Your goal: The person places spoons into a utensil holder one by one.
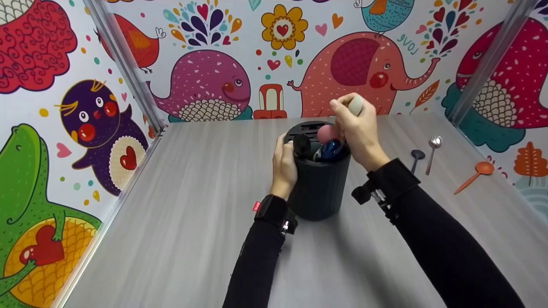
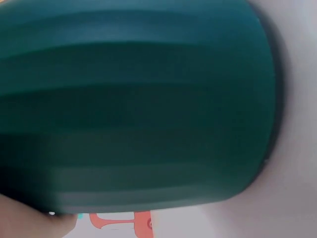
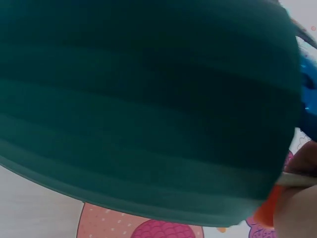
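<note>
The right hand (image 1: 357,128) has its grip curled round a pale utensil (image 1: 355,105) at the right of the dark holder (image 1: 319,188)'s mouth; the left hand (image 1: 284,164) grips the holder's left side, upright on the desk (image 1: 205,192). Handling that utensil seems the step in hand; the next move calls for clearance from the pink piece (image 1: 327,134).

A: How is the space enclosed?
B: By white printed panels (image 1: 239,10); a purple whale (image 1: 209,81) and a coral elephant (image 1: 321,90) are shown at the back, a dark penguin (image 1: 107,128) on the left.
A: And what is seen between them?
B: Metal posts (image 1: 123,64) are set at both rear corners. Below, a grey, streaked tabletop (image 1: 205,205) is crossed by soft shadow (image 1: 359,256).
</note>
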Demonstrator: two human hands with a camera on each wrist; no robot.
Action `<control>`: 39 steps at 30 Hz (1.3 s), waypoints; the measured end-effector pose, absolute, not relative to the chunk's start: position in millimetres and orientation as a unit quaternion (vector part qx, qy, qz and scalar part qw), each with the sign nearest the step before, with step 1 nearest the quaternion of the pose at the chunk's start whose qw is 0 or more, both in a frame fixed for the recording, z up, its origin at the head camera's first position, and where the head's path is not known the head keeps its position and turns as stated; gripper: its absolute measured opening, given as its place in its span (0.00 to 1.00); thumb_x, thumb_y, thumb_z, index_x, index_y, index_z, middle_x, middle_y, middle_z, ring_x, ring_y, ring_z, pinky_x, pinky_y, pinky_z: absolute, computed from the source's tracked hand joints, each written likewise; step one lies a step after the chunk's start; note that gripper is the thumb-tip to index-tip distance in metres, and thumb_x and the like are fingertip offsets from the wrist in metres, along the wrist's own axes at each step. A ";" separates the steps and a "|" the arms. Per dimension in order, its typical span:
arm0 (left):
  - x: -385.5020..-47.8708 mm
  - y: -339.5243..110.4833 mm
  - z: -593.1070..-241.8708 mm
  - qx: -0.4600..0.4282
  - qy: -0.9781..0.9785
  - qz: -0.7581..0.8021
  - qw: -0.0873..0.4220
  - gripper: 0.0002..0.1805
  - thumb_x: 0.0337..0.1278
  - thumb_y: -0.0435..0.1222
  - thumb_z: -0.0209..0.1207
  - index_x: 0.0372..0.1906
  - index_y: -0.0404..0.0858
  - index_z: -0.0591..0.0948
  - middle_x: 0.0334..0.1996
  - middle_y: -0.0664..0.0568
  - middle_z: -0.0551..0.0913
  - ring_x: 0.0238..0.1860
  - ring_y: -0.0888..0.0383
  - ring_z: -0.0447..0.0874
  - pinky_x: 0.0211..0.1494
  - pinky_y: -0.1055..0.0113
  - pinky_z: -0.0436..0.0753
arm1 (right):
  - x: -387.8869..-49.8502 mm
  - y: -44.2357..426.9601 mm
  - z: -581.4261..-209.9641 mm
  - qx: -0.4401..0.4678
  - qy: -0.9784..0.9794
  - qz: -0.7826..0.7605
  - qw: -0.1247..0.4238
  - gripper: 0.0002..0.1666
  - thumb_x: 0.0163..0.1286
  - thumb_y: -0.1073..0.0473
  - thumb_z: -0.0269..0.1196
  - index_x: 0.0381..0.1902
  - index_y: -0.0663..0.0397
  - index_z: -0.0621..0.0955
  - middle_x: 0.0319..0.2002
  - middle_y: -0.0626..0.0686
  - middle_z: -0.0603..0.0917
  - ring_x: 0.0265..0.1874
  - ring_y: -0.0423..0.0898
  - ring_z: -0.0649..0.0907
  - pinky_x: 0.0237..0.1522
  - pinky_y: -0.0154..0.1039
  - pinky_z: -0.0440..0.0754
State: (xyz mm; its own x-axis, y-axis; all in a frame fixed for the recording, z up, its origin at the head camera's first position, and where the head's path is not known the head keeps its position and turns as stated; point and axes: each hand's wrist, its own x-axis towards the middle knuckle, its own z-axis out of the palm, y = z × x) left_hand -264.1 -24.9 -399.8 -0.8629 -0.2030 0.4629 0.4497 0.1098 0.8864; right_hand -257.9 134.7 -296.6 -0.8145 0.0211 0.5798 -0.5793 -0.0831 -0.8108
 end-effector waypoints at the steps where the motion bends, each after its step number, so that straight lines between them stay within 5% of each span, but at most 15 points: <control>1: -264.3 -24.8 -399.9 -0.088 -0.702 -0.663 0.246 0.29 0.66 0.42 0.39 0.63 0.30 0.75 0.58 0.40 0.80 0.60 0.48 0.76 0.66 0.54 0.71 | -258.7 135.1 -297.8 0.217 -0.646 0.699 0.215 0.09 0.71 0.57 0.64 0.37 0.58 0.80 0.17 0.51 0.69 0.14 0.44 0.68 0.15 0.36 0.67; 19: -262.8 -26.0 -399.5 -0.084 -0.709 -0.655 0.248 0.29 0.67 0.42 0.38 0.63 0.30 0.75 0.59 0.40 0.80 0.62 0.48 0.75 0.66 0.55 0.71 | -257.2 144.6 -287.3 0.221 -0.632 0.703 0.241 0.10 0.70 0.62 0.65 0.35 0.67 0.81 0.19 0.56 0.80 0.15 0.47 0.83 0.19 0.38 0.81; 25: -263.7 -26.3 -400.5 -0.084 -0.708 -0.656 0.249 0.28 0.67 0.41 0.39 0.63 0.30 0.76 0.58 0.40 0.80 0.61 0.48 0.76 0.66 0.55 0.71 | -260.3 156.8 -283.8 0.219 -0.603 0.718 0.271 0.05 0.69 0.67 0.63 0.33 0.65 0.82 0.20 0.53 0.78 0.17 0.46 0.79 0.24 0.38 0.82; 34: -262.5 -25.1 -398.5 -0.082 -0.703 -0.664 0.241 0.29 0.67 0.43 0.39 0.64 0.31 0.75 0.59 0.41 0.80 0.62 0.49 0.75 0.67 0.55 0.71 | -268.8 200.0 -297.8 0.167 -0.669 0.649 0.323 0.06 0.69 0.67 0.64 0.33 0.66 0.83 0.22 0.52 0.80 0.16 0.44 0.78 0.24 0.34 0.79; 39: -262.3 -23.6 -397.9 -0.078 -0.704 -0.666 0.233 0.30 0.66 0.43 0.39 0.65 0.32 0.75 0.60 0.41 0.79 0.62 0.48 0.75 0.67 0.54 0.70 | -273.4 234.3 -314.8 0.107 -0.714 0.620 0.307 0.05 0.71 0.64 0.64 0.35 0.61 0.84 0.25 0.51 0.81 0.19 0.43 0.80 0.28 0.33 0.81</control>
State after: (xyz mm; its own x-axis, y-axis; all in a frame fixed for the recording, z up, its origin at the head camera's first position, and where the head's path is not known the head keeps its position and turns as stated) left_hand -262.3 -23.6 -397.9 -0.8794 -0.2005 0.4319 0.4200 0.1005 0.9019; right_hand -273.4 234.3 -314.8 -0.7892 0.2273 0.5705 -0.5331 0.2076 -0.8202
